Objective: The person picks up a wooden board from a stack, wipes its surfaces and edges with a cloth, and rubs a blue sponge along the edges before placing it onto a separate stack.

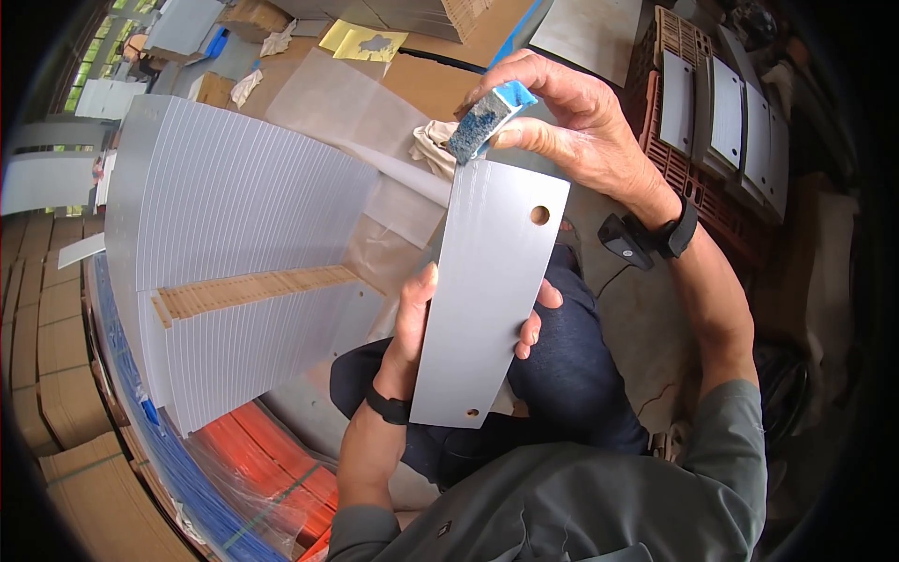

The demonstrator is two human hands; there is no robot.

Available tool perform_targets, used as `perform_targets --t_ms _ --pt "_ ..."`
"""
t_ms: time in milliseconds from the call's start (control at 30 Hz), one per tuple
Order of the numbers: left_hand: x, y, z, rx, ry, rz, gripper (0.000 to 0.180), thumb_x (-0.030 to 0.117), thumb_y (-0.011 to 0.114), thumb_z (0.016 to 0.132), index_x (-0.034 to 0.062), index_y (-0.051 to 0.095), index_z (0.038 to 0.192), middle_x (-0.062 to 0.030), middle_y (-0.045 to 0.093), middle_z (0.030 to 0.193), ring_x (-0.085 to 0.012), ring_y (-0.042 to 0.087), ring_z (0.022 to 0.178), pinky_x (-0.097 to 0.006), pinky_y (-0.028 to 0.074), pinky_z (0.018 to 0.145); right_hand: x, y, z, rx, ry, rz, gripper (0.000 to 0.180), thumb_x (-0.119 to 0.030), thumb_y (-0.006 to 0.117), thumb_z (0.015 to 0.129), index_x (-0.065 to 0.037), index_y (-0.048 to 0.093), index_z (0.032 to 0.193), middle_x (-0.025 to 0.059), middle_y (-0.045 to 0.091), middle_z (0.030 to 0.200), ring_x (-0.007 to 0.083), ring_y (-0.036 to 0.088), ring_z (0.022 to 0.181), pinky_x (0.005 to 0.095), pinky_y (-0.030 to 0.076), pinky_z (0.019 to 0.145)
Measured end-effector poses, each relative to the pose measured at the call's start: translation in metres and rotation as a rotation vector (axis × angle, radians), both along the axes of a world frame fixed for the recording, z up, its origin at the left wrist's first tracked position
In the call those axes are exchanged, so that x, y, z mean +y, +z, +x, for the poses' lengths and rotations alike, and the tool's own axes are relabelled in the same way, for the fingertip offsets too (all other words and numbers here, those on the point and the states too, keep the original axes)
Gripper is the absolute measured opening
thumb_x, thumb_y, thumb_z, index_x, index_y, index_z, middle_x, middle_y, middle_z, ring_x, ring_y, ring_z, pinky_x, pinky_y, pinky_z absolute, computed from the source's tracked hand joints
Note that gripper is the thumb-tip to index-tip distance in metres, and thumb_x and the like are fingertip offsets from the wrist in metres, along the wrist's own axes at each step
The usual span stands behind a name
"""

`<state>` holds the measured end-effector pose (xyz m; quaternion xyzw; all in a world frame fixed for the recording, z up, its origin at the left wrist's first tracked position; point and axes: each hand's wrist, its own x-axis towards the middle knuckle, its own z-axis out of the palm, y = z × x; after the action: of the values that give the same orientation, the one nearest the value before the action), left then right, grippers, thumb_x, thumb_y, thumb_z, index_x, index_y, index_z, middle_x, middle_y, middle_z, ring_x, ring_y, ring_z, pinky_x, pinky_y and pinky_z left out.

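A long grey panel (487, 290) with a larger hole near its far end and a smaller one near its close end stands tilted in front of me. My left hand (412, 314) is wrapped round its middle from behind, thumb at the left edge and fingertips showing at the right edge. At the panel's far left corner, my right hand (562, 117) pinches a worn blue and grey sanding block (487, 120) between thumb and fingers. The block's gritty face meets or nearly meets the top edge.
To the left stands a large stack of similar grey panels (243, 187) with a cardboard strip (253, 290) across it. Orange sheets (267, 459) lie below. A reddish plastic crate (693, 178) holding more panels is at the far right. A crumpled cloth (433, 148) lies beyond the panel.
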<state>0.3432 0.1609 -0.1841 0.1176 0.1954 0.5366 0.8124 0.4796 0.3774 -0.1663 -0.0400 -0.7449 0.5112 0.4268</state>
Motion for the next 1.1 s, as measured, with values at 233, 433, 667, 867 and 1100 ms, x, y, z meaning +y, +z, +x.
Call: perform_targets --t_ms 233,433,667,867,1100 --pt "0.0 -0.001 -0.001 -0.011 0.011 0.001 0.102 0.075 0.043 0.092 -0.0092 0.031 0.148 -0.0408 0.049 0.126 -0.037 0.063 0.086 -0.043 0.056 0.068 0.002 0.005 -0.008 0.013 -0.05 0.117 0.032 -0.021 0.079 0.089 -0.008 0.071 0.117 0.0037 0.071 0.11 0.0149 0.065 0.105 0.0324 0.051 0.098" --pt "0.003 -0.003 -0.002 -0.079 -0.05 0.096 0.096 0.067 0.044 0.093 -0.0051 0.027 0.154 -0.0354 0.051 0.132 -0.0335 0.065 0.097 -0.043 0.057 0.078 -0.002 -0.001 0.005 0.006 0.031 -0.026 0.031 -0.021 0.078 0.09 -0.008 0.071 0.117 0.0024 0.071 0.108 0.0134 0.065 0.105 0.0314 0.051 0.098" --pt "0.003 0.005 0.005 -0.021 0.013 -0.018 0.103 0.074 0.047 0.09 -0.0093 0.031 0.148 -0.041 0.049 0.125 -0.0383 0.063 0.086 -0.045 0.056 0.068 0.004 0.011 -0.011 0.018 -0.074 0.043 0.032 -0.022 0.079 0.09 -0.007 0.071 0.117 0.001 0.07 0.102 0.0128 0.064 0.101 0.0317 0.052 0.096" --pt "0.003 -0.003 0.0 -0.036 -0.047 0.083 0.094 0.066 0.042 0.094 -0.0049 0.027 0.154 -0.0365 0.051 0.131 -0.035 0.065 0.096 -0.044 0.058 0.077 0.005 0.013 0.004 -0.053 -0.005 0.093 0.032 -0.025 0.079 0.089 -0.008 0.072 0.116 0.0006 0.071 0.103 0.013 0.065 0.103 0.0311 0.052 0.096" --pt "0.004 0.002 0.003 -0.041 -0.018 0.054 0.095 0.065 0.041 0.094 -0.0061 0.024 0.155 -0.036 0.052 0.13 -0.0341 0.065 0.096 -0.043 0.058 0.077 0.006 0.018 0.014 -0.019 -0.112 0.095 0.031 -0.023 0.08 0.089 -0.008 0.072 0.115 0.0017 0.07 0.106 0.0132 0.064 0.103 0.0303 0.052 0.094"
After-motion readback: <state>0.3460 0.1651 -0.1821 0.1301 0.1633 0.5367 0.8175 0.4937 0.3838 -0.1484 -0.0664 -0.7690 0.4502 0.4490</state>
